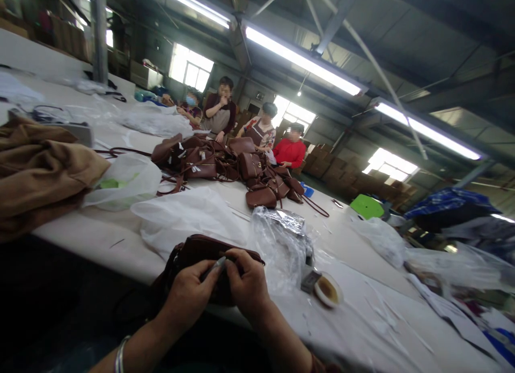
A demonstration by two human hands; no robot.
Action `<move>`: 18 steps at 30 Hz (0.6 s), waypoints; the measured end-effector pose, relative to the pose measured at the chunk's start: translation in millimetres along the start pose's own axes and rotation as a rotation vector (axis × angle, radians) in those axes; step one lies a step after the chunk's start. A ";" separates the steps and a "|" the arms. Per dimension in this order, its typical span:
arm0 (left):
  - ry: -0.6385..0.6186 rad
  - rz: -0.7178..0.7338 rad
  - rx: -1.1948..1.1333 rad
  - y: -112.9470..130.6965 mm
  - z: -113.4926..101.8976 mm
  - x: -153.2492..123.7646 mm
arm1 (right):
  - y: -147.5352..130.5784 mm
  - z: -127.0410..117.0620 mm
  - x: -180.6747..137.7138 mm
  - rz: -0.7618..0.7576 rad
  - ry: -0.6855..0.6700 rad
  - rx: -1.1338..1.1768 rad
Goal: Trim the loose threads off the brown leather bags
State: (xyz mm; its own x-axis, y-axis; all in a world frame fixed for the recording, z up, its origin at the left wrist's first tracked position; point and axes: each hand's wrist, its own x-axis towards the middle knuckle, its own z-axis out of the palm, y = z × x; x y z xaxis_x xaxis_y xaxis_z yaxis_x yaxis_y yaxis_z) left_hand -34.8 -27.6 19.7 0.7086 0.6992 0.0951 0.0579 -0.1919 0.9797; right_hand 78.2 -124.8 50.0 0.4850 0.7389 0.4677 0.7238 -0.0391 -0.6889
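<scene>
A dark brown leather handbag (199, 249) is held at the near edge of the table, its top tilted toward me. My left hand (187, 292) grips its front side, with the thumb pressed on top and the other fingers hidden. Close beside it, my right hand (248, 280) is closed on the bag's upper edge, thumb and fingers pinched together. Between the two thumbs shows a small greyish-white piece (219, 263), too blurred to name. Beyond my hands lie a sheet of white wrapping (189, 214) and a crumpled clear plastic bag (276, 252).
A heap of brown handbags (209, 161) covers the middle of the white table (108, 244). Brown cloth (44, 169) lies at left. At right are a small round dish (328, 290) with brown content and a dark little box (310, 280). Several people stand across the table.
</scene>
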 end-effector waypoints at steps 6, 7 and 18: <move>-0.001 -0.043 -0.039 -0.4 1.4 1.8 | 1.2 -0.8 1.2 0.000 0.024 -0.008; -0.003 -0.054 -0.055 -0.7 1.8 2.3 | 0.7 -1.4 1.5 0.002 0.019 -0.010; -0.035 -0.138 -0.158 0.1 1.2 3.3 | 8.1 -2.9 -3.9 0.072 -0.042 -0.019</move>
State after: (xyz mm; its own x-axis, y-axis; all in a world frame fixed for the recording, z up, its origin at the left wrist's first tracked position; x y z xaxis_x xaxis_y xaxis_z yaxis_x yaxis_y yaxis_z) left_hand -31.5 -26.2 19.8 0.7254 0.6868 -0.0458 0.0476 0.0163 0.9987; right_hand 83.5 -129.9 44.2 0.5153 0.7613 0.3935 0.6972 -0.1054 -0.7091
